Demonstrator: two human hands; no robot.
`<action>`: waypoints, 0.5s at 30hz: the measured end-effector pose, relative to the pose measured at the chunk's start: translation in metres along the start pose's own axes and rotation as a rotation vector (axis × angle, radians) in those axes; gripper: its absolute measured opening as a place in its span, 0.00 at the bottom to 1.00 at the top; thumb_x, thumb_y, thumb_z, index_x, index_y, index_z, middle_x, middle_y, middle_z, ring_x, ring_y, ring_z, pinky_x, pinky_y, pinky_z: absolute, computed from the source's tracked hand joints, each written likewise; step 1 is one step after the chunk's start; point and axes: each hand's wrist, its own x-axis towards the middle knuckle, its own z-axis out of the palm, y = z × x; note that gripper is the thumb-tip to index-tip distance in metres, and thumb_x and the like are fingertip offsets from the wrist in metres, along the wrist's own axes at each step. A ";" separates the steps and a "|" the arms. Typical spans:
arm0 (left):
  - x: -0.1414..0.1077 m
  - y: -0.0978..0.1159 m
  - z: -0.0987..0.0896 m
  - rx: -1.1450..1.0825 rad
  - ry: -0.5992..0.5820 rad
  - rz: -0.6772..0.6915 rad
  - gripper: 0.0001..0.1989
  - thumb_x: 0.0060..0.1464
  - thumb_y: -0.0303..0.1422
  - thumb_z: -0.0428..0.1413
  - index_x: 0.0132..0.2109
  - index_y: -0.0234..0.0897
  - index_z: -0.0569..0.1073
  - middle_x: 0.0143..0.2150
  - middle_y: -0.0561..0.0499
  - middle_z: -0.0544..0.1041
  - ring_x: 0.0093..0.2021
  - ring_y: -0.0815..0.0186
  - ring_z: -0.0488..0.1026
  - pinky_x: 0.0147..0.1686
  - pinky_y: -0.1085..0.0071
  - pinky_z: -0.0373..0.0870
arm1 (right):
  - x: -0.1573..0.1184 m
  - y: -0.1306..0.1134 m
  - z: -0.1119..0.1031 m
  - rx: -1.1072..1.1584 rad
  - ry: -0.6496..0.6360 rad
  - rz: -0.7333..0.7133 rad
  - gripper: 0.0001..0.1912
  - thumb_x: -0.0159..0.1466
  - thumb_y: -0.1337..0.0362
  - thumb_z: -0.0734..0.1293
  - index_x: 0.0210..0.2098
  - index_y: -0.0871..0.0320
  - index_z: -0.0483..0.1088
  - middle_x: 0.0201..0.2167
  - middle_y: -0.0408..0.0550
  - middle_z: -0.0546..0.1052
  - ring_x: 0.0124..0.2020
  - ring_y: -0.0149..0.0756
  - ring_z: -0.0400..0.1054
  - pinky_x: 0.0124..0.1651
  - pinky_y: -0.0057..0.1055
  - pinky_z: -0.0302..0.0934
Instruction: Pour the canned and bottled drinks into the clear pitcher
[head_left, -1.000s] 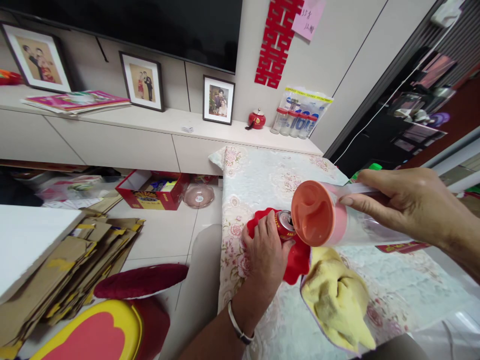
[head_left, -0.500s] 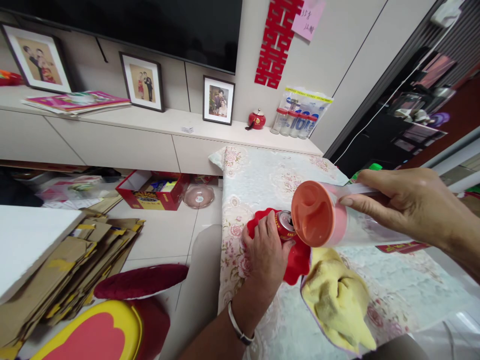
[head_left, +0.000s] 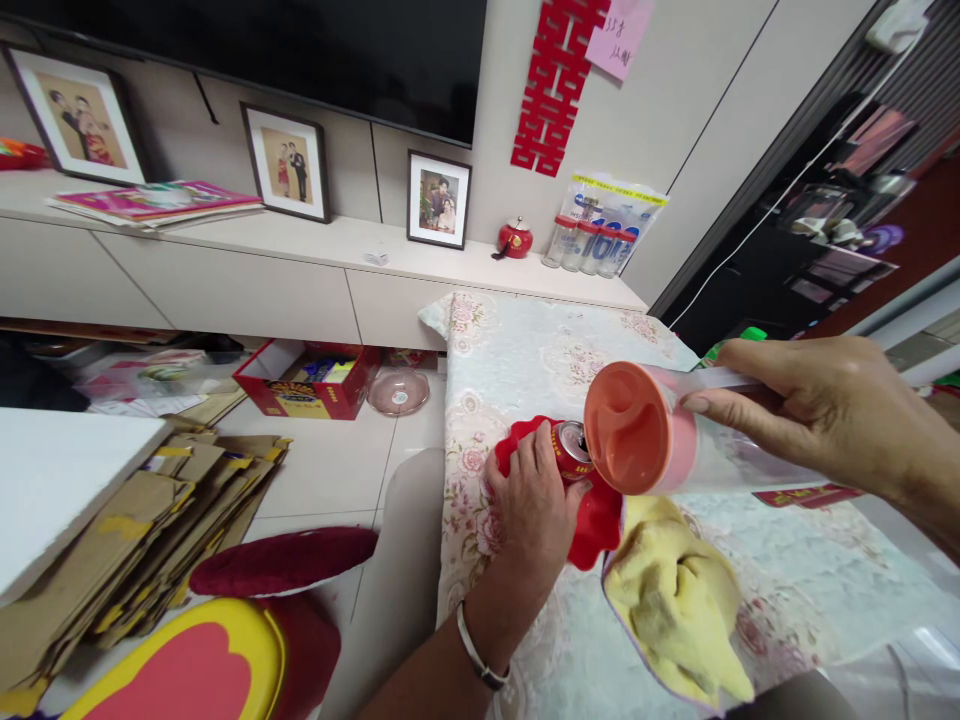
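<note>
My left hand is closed around a red drink can with an opened top. The can stands in a red scalloped tray on the table. In my right hand is the handle of a clear plastic pitcher with an orange lid. The pitcher is tipped far over to the left, its lid right beside the can's opening. Whether liquid is flowing cannot be made out. A crumpled yellow cloth lies just below the pitcher.
A flowered tablecloth covers the table. Behind it, a low cabinet bears picture frames, a red pot and red-lidded jars. On the floor at left are flattened cardboard, a red box and a yellow-rimmed stool.
Both hands, the can and the tilted pitcher keep nearly the same places. The whole view has shifted very slightly.
</note>
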 end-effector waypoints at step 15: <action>0.000 0.000 -0.001 -0.030 -0.023 -0.005 0.34 0.62 0.39 0.66 0.69 0.35 0.62 0.63 0.39 0.78 0.63 0.48 0.75 0.65 0.39 0.62 | 0.003 -0.001 0.000 -0.034 0.027 -0.067 0.29 0.73 0.39 0.59 0.30 0.55 0.72 0.16 0.34 0.59 0.14 0.29 0.54 0.20 0.30 0.49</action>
